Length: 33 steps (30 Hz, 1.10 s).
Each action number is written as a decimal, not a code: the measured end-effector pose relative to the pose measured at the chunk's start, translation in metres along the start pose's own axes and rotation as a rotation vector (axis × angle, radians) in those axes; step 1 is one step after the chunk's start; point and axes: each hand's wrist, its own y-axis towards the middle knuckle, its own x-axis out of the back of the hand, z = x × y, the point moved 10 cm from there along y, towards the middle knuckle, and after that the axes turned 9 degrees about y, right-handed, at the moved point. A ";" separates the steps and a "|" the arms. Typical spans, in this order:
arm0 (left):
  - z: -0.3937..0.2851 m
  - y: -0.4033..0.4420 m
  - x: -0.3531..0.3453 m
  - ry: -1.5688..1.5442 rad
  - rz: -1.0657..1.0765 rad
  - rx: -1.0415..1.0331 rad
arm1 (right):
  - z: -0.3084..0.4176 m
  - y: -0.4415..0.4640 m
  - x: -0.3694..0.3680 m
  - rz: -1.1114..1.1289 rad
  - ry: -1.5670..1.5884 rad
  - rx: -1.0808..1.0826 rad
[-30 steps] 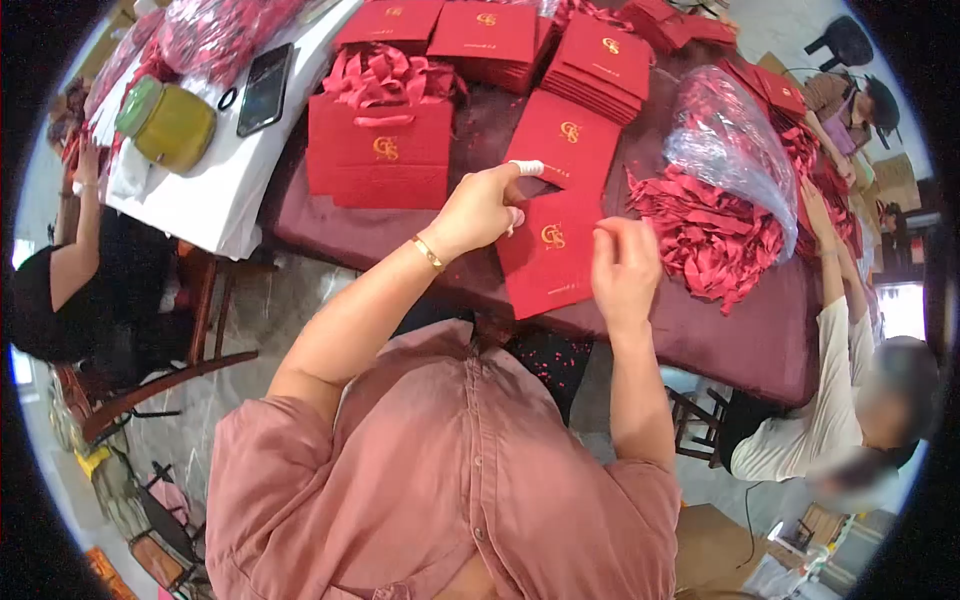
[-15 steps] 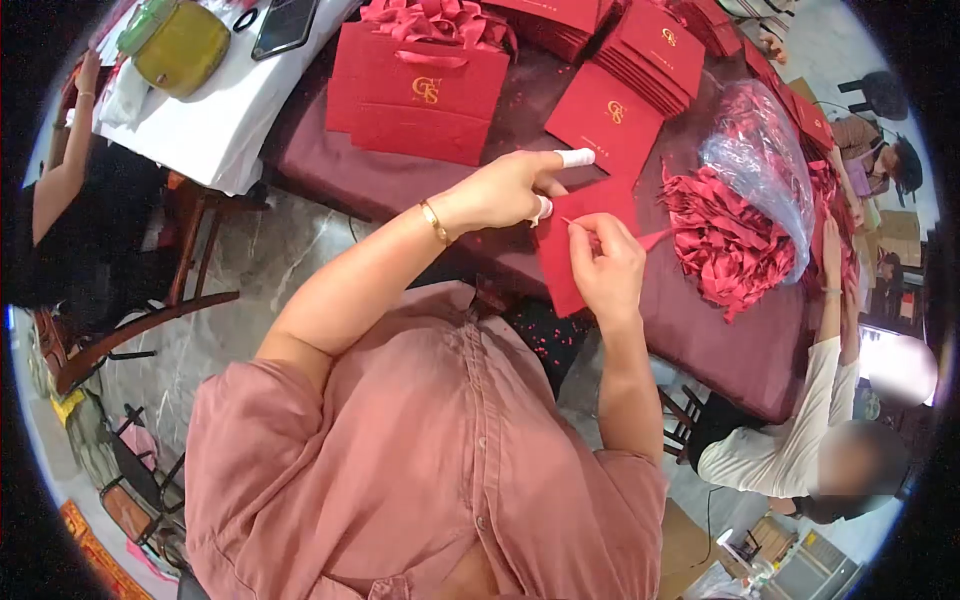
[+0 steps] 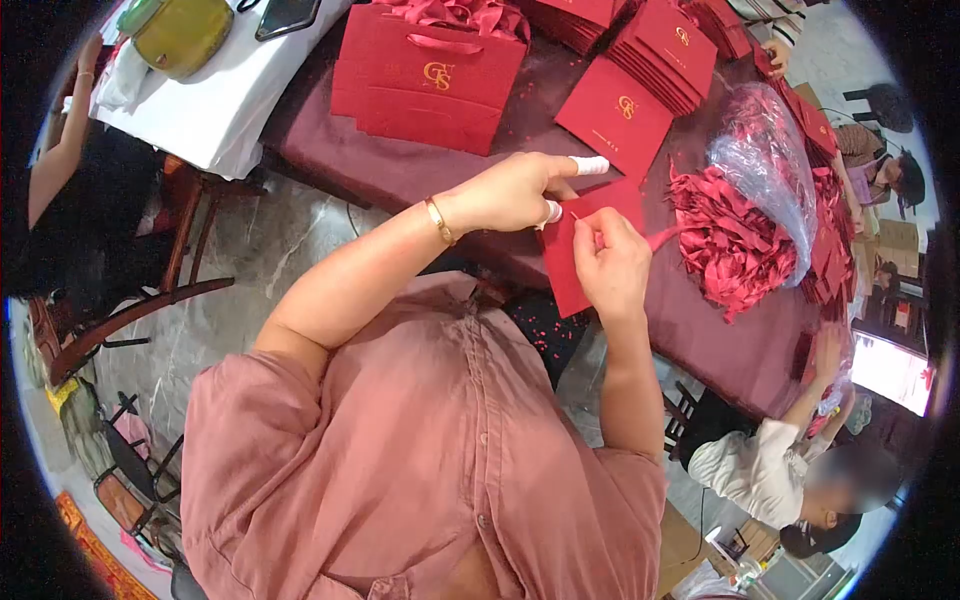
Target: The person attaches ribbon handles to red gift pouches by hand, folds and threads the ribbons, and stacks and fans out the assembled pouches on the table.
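My left hand (image 3: 515, 190), a gold bracelet on its wrist and white wraps on thumb and index finger, is at the upper left edge of a flat red paper bag (image 3: 568, 280). Its thumb closes on that edge, while the index finger points outward over the table. At the bag's right side, my right hand (image 3: 612, 262) pinches a red ribbon (image 3: 664, 237), whose tail sticks out to the right. Part of the bag is hidden behind both hands. Just beyond lies another flat red bag (image 3: 615, 115) with a gold logo.
Stacked red bags (image 3: 665, 50) and a standing bag filled with ribbons (image 3: 420, 85) occupy the far side of the purple cloth (image 3: 715, 340). Loose ribbons (image 3: 735, 240) spill from a clear plastic bag (image 3: 765, 130). A person in a white top (image 3: 735, 470) works at right.
My right fingers have curled in slightly around the ribbon; my left hand keeps its hold. The person at right has drawn their arms lower. The view has shifted a little.
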 end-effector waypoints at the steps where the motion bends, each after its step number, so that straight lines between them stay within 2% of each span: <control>1: -0.001 0.000 -0.001 0.043 0.000 -0.012 | -0.004 0.000 -0.002 0.032 0.025 -0.048; 5: -0.004 0.000 -0.002 0.141 -0.046 -0.081 | 0.003 0.003 0.000 0.053 -0.031 -0.027; 7: -0.014 -0.003 -0.002 0.219 -0.056 -0.096 | 0.011 0.003 -0.004 0.090 -0.223 0.038; 10: -0.018 -0.002 -0.006 0.329 -0.083 -0.110 | 0.018 0.004 -0.005 0.073 -0.298 0.000; 13: -0.029 -0.008 -0.007 0.349 -0.148 -0.196 | 0.016 0.003 -0.007 0.105 -0.319 -0.119; 15: -0.023 -0.012 -0.011 0.351 -0.116 -0.079 | 0.017 0.001 -0.012 0.139 -0.346 -0.163; 18: -0.020 -0.017 -0.012 0.368 -0.166 -0.145 | 0.010 0.003 -0.014 0.182 -0.364 -0.237; 20: -0.024 -0.019 -0.011 0.367 -0.185 -0.170 | -0.011 0.003 -0.019 0.246 -0.234 -0.314; 22: -0.017 -0.023 -0.005 0.218 -0.179 0.014 | -0.025 0.005 -0.017 0.314 -0.058 -0.410; 23: 0.000 -0.022 -0.005 0.038 -0.156 0.172 | -0.028 0.005 -0.015 0.342 0.010 -0.473; 24: 0.002 -0.021 -0.003 0.039 -0.161 0.177 | -0.027 0.006 -0.011 0.305 0.076 -0.445; 26: 0.017 -0.020 -0.002 -0.199 -0.177 0.266 | -0.028 0.005 -0.011 0.289 0.094 -0.433; 28: 0.020 -0.019 -0.001 -0.190 -0.192 0.258 | -0.024 0.005 -0.012 0.270 0.110 -0.418; 30: 0.007 -0.023 0.004 0.023 -0.264 0.203 | -0.006 0.007 -0.010 0.229 -0.137 -0.270; 31: 0.001 -0.025 0.003 0.083 -0.292 0.169 | -0.003 0.006 -0.013 0.230 -0.134 -0.269; 33: -0.008 -0.027 0.001 0.140 -0.301 0.124 | 0.017 0.008 -0.014 0.196 -0.352 -0.119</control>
